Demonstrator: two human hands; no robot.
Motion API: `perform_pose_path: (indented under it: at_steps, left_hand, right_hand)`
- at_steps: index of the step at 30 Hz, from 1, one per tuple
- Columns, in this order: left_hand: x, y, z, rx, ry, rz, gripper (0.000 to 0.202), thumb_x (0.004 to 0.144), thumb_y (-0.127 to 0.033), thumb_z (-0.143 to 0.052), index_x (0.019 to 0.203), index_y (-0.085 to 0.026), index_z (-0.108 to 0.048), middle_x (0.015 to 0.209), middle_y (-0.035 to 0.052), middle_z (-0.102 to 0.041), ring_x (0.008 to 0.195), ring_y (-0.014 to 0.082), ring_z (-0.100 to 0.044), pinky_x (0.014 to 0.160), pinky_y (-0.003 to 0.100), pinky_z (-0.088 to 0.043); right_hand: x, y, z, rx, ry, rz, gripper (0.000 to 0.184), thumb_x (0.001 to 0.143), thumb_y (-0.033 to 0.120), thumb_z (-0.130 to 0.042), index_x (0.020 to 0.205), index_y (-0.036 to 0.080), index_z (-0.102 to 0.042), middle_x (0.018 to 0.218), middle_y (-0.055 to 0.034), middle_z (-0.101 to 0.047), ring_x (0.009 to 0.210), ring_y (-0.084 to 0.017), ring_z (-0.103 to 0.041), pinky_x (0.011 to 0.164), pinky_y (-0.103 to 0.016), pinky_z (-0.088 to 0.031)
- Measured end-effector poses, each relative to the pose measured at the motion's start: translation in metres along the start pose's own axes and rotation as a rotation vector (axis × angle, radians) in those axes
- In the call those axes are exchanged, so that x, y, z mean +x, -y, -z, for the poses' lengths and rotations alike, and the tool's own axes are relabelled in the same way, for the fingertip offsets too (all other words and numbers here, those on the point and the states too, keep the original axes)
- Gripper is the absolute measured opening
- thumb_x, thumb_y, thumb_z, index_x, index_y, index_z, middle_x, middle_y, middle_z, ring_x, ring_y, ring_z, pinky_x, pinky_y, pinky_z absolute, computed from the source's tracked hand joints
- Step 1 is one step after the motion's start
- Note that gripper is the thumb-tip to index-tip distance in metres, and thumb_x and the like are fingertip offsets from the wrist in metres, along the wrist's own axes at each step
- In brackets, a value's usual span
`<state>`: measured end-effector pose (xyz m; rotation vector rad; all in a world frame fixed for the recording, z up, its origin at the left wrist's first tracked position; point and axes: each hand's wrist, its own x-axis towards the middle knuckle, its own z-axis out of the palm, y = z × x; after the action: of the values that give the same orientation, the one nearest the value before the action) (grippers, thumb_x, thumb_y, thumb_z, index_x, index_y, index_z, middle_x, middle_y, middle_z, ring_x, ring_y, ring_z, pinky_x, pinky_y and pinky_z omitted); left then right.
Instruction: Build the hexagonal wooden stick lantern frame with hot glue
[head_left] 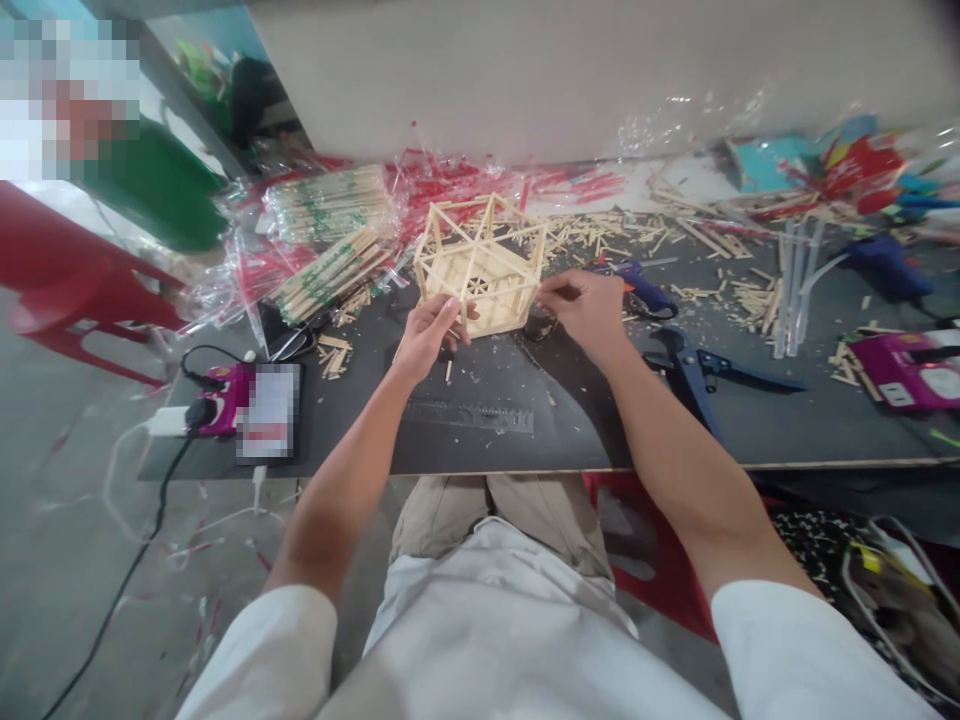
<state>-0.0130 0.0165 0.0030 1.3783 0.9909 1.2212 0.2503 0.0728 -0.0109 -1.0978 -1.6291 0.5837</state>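
Note:
A hexagonal frame of thin wooden sticks, with crossing bars on top and a slatted base, sits over the dark table. My left hand grips its near left side, thumb on a stick and fingers curled below. At the frame's right corner, my right hand has thumb and fingertips pinched together; whatever lies between them is too small to make out. Just behind that hand lies a blue glue gun, partly hidden by it. A clear ruler lies flat in front of the frame.
Bundled sticks in plastic lie left, loose stick pieces behind. To the right are a blue cutter, clear glue sticks, a second glue gun and a purple power strip. A phone lies near the left edge.

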Motion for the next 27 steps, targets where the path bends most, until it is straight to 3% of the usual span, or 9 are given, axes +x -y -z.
perform_pose_path:
  at_steps: [3,9,14,20,23,27]
  left_hand:
    - [0.0006,0.0005,0.0004,-0.008,0.003,-0.011,0.056,0.09,-0.073,-0.067,0.095,-0.017,-0.074,0.097,0.009,-0.078,0.06,0.0095,-0.07,0.048,0.019,-0.048]
    - [0.0009,0.0,0.0012,-0.021,0.001,0.002,0.058,0.088,-0.073,-0.069,0.099,-0.017,-0.076,0.096,0.0097,-0.079,0.06,0.0091,-0.069,0.048,0.019,-0.048]
    - [0.0005,-0.0003,0.0015,-0.012,0.003,0.017,0.058,0.088,-0.073,-0.069,0.1,-0.017,-0.076,0.099,0.0109,-0.079,0.06,0.0088,-0.068,0.048,0.019,-0.048]
    - [0.0006,-0.0006,0.0015,-0.028,0.012,0.011,0.052,0.088,-0.069,-0.07,0.094,-0.017,-0.072,0.099,0.0108,-0.079,0.058,0.0082,-0.066,0.047,0.018,-0.046]
    - [0.0001,-0.0013,0.0009,-0.019,0.023,-0.016,0.047,0.091,-0.065,-0.068,0.092,-0.018,-0.07,0.104,0.0105,-0.079,0.059,0.0074,-0.065,0.049,0.019,-0.047]
    - [-0.001,-0.0039,-0.0014,-0.015,0.019,-0.042,0.046,0.091,-0.064,-0.068,0.089,-0.018,-0.066,0.104,0.0099,-0.079,0.058,0.007,-0.065,0.049,0.019,-0.047]
  right_hand:
    - [0.0003,0.0057,0.0029,-0.105,0.007,0.017,0.025,0.079,0.045,-0.081,0.075,0.022,-0.074,0.07,-0.0021,-0.075,0.061,-0.017,-0.066,0.066,-0.033,-0.056]
    - [-0.0008,0.0087,0.0044,-0.048,0.037,0.026,0.035,0.089,0.058,-0.072,0.082,0.024,-0.074,0.059,0.0004,-0.067,0.051,-0.017,-0.064,0.059,-0.032,-0.053]
    - [-0.0013,0.0109,0.0033,-0.016,0.069,0.012,0.042,0.096,0.061,-0.06,0.089,0.023,-0.074,0.066,-0.002,-0.07,0.052,-0.016,-0.065,0.056,-0.031,-0.055]
    - [-0.001,0.0077,0.0034,-0.007,0.079,0.062,0.029,0.095,0.044,-0.06,0.098,0.023,-0.079,0.071,-0.0032,-0.075,0.053,-0.017,-0.067,0.058,-0.034,-0.058]
    - [-0.001,0.0058,0.0034,-0.036,0.07,0.077,0.024,0.09,0.035,-0.061,0.093,0.023,-0.081,0.069,-0.0019,-0.075,0.056,-0.018,-0.07,0.062,-0.036,-0.06]
    - [-0.0025,0.0072,0.002,-0.005,0.03,0.015,0.019,0.085,0.033,-0.066,0.083,0.024,-0.082,0.076,-0.002,-0.078,0.05,-0.015,-0.065,0.055,-0.033,-0.057]
